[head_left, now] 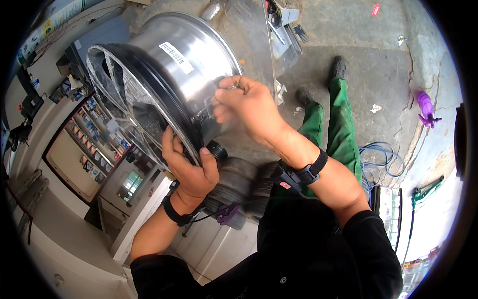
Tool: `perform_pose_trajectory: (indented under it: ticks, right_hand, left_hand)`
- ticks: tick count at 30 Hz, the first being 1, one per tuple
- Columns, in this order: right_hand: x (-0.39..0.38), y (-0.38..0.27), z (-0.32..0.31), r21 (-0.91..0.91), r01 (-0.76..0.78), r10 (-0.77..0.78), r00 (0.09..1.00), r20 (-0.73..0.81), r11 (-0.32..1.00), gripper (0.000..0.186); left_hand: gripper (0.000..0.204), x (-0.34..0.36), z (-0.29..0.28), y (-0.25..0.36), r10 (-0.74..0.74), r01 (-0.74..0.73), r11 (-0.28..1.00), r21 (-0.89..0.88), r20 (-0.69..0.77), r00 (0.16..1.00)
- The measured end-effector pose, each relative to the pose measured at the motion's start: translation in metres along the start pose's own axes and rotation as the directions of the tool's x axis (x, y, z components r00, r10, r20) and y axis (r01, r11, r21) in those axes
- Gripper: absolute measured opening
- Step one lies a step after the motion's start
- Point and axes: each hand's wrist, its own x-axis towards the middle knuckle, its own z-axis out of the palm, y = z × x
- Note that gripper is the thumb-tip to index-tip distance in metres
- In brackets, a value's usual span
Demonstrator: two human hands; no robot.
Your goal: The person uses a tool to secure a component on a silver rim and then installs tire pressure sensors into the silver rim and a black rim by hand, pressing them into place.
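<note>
A silver alloy wheel (199,62) with dark-finished spokes stands tilted at the upper left, a white barcode label (176,57) on its barrel. My left hand (191,164) grips the edge of its spoked face, with the thumb on the barrel side and fingers on the spoke side. Near that thumb is a small round black piece (217,150). My right hand (247,102) is closed in a pinch against the barrel's near side. Something small and shiny shows at its fingertips, too small to name. Both wrists wear black straps.
Stacked tyres (234,182) lie below the wheel. A display cabinet (92,144) stands at the left. On the right are a purple spray bottle (425,107), a coiled blue hose (383,158) and a green-handled tool (428,190). Grey metal parts (286,47) lie near the top middle.
</note>
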Motion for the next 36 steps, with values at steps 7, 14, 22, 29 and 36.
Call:
perform_pose_trajectory:
  ticks: [7,14,22,29,36]
  right_hand:
    - [-0.001,-0.009,0.003,-0.084,-0.024,0.021,0.999,-0.031,0.996,0.029]
    - [-0.002,-0.007,0.002,-0.072,-0.051,0.048,0.998,-0.050,0.996,0.029]
    - [0.001,-0.010,0.001,-0.083,-0.067,0.065,0.998,-0.026,0.994,0.030]
    - [-0.006,-0.018,0.011,-0.137,-0.132,0.131,0.991,-0.012,0.982,0.035]
    - [-0.003,-0.018,0.004,-0.140,-0.119,0.107,0.990,-0.096,0.983,0.034]
  left_hand:
    - [0.076,0.000,0.000,0.000,0.002,-0.002,1.000,0.027,0.000,1.000]
    - [0.076,-0.001,0.000,-0.001,-0.004,0.003,1.000,0.019,0.003,1.000]
    - [0.077,0.000,0.001,-0.001,0.008,-0.008,1.000,-0.006,-0.003,1.000]
    - [0.076,-0.001,-0.002,-0.001,0.009,-0.010,1.000,0.029,0.020,1.000]
    - [0.077,-0.001,0.000,-0.001,-0.019,0.019,1.000,0.006,0.003,1.000]
